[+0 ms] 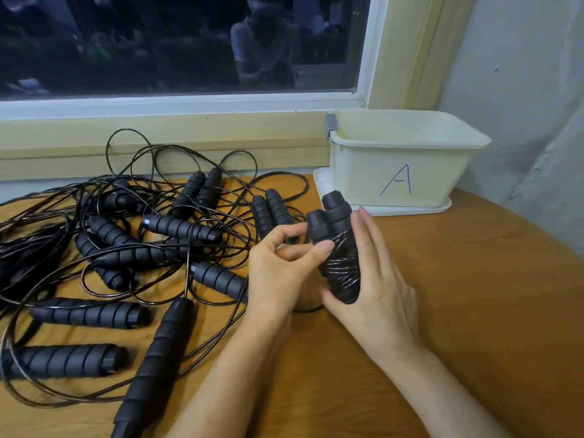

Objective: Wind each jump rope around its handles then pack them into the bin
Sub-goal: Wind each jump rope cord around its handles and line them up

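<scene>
**Wooden table under a dark window: one rope wound, the rest loose**

Wood table (474,295), pushed against a cream sill; night-dark window (158,42) behind.

Count:
- Bin (395,153): one, cream plastic, at the table's far right, standing on a white tray (410,210). Grey clip on its left end.
- Bundle (339,263): one, two black handles side by side with thin cord wound round their lower half. Held above the table just in front of the bin's left corner, caps tilted toward it.
- Loose handles (180,227): about fourteen, black with spiral foam grips, spread over the table's left half. The tangle makes the count unsure.
- Cords (132,147): dark, glossy, looped over and between the handles; cannot be told apart one by one.

Writing: a single hand-drawn blue "A" on the bin's front wall. No brand readable.

Hands: left hand (278,273) pinches the bundle, thumb on the windings, forefinger at a cap. Right hand (385,286) lies flat along the bundle's right side, fingers straight, thumb by its lower end.
</scene>
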Available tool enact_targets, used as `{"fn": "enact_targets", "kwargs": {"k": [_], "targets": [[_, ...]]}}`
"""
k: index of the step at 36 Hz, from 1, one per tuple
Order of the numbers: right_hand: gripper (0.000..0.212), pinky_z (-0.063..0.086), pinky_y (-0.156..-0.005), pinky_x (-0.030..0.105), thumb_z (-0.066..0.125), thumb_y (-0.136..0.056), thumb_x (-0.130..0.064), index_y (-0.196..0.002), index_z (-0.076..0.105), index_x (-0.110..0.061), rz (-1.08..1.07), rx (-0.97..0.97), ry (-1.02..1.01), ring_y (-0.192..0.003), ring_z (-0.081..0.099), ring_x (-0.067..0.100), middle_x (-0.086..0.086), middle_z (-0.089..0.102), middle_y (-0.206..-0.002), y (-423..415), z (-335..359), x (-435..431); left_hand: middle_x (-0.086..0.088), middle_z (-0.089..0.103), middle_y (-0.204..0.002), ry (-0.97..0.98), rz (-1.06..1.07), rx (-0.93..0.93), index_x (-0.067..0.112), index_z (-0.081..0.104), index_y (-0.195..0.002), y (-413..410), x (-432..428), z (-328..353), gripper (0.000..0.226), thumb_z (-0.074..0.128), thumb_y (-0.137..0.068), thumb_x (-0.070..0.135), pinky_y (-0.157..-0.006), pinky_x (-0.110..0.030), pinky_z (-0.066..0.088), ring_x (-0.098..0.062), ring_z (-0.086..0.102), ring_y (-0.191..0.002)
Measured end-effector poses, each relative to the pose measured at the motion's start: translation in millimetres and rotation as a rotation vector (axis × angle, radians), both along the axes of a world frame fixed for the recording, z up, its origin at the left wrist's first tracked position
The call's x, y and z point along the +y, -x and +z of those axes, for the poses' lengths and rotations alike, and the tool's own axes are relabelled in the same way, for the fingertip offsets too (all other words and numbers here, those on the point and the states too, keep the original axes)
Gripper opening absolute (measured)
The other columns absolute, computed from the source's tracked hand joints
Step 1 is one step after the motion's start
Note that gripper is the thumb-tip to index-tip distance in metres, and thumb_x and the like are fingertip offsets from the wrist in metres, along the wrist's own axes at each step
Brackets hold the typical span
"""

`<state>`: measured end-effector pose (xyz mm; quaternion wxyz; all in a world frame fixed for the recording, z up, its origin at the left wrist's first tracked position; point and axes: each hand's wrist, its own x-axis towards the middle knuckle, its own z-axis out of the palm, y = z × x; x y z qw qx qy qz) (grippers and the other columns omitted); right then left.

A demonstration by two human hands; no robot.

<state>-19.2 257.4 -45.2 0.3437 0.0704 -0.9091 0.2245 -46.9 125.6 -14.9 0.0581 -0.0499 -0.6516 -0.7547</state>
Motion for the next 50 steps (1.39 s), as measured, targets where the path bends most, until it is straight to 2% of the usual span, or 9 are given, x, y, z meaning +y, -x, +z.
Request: {"fn": "enact_targets", "kwargs": {"k": [7,11,21,23,27,32,36,43,50], "targets": [[0.098,0.045,-0.08,0.014,0.086,-0.068,-0.031,-0.15,0.033,-0.029,0.072,0.016,0.16,-0.126,0.052,0.007,-0.012,0.038,-0.155,2.4,-5.1,8.8,0.0,0.077,-0.082,0.051,-0.043,0.034,0.018,0.067,-0.104,1.9,-2.8,-2.9,0.03,0.077,-0.077,0.01,-0.098,-0.035,0.051,-0.012,0.073,-0.089],[0.09,0.031,-0.099,0.0,0.085,-0.069,-0.027,-0.148,0.042,-0.025,0.176,0.024,0.294,-0.136,0.042,-0.001,-0.011,0.042,-0.152,6.2,-6.8,11.2,0.0,0.077,-0.086,0.053,-0.055,0.049,0.021,0.067,-0.107,3.8,-4.4,-6.0,0.037,0.075,-0.071,0.022,-0.107,-0.045,0.045,-0.014,0.072,-0.095],[0.08,0.045,-0.108,0.044,0.083,-0.069,-0.015,-0.139,0.048,-0.031,0.441,-0.039,0.691,-0.131,0.052,0.018,-0.007,0.053,-0.142,1.4,6.1,12.4,0.008,0.076,-0.099,0.037,-0.113,0.085,0.028,0.068,-0.109,5.9,-5.7,-5.7,0.037,0.07,-0.072,0.025,-0.096,-0.026,0.051,-0.009,0.069,-0.103],[0.081,0.046,-0.107,0.041,0.082,-0.07,-0.013,-0.141,0.046,-0.031,0.468,-0.077,0.746,-0.129,0.054,0.018,-0.008,0.055,-0.14,0.0,7.4,11.1,0.008,0.075,-0.104,0.053,-0.112,0.085,0.027,0.07,-0.106,6.1,-5.3,-6.6,0.034,0.069,-0.072,0.028,-0.094,-0.026,0.052,-0.009,0.068,-0.106],[0.085,0.041,-0.102,0.016,0.08,-0.072,-0.018,-0.145,0.04,-0.032,0.458,-0.133,0.732,-0.131,0.049,0.005,-0.019,0.053,-0.139,1.0,7.1,13.0,0.006,0.076,-0.101,0.04,-0.129,0.076,0.022,0.074,-0.101,6.1,-6.5,-6.7,0.028,0.069,-0.073,0.024,-0.088,-0.021,0.053,-0.009,0.07,-0.102],[0.081,0.041,-0.109,0.032,0.076,-0.075,-0.034,-0.148,0.041,-0.029,0.4,-0.126,0.61,-0.134,0.047,0.015,-0.007,0.052,-0.143,5.2,0.2,16.7,0.006,0.077,-0.092,-0.01,-0.135,0.045,0.019,0.074,-0.096,3.7,-4.5,-6.5,0.025,0.07,-0.071,0.017,-0.077,-0.015,0.053,-0.006,0.072,-0.093],[0.079,0.032,-0.107,0.009,0.073,-0.08,-0.029,-0.15,0.04,-0.013,0.322,-0.011,0.432,-0.141,0.036,0.003,-0.002,0.039,-0.152,7.8,-1.3,16.5,0.007,0.077,-0.09,-0.025,-0.102,0.026,0.021,0.073,-0.095,3.4,-2.7,-6.8,0.026,0.073,-0.07,0.015,-0.075,-0.013,0.052,-0.005,0.072,-0.09],[0.084,0.031,-0.095,-0.002,0.076,-0.083,-0.033,-0.153,0.029,-0.027,0.194,0.016,0.251,-0.137,0.038,0.005,-0.006,0.031,-0.158,8.8,-8.9,12.6,0.01,0.076,-0.081,-0.012,-0.113,0.056,0.023,0.073,-0.089,-2.1,5.7,-6.5,0.027,0.071,-0.08,-0.002,-0.069,-0.011,0.051,-0.002,0.072,-0.081],[0.074,0.038,-0.112,0.025,0.075,-0.078,-0.02,-0.145,0.045,-0.02,0.275,0.061,0.513,-0.138,0.044,0.01,-0.002,0.049,-0.148,10.8,-5.4,15.3,0.01,0.076,-0.099,0.08,-0.107,0.115,0.021,0.074,-0.102,2.5,2.3,-9.6,0.025,0.07,-0.077,0.02,-0.081,-0.014,0.051,-0.003,0.07,-0.098]]}}
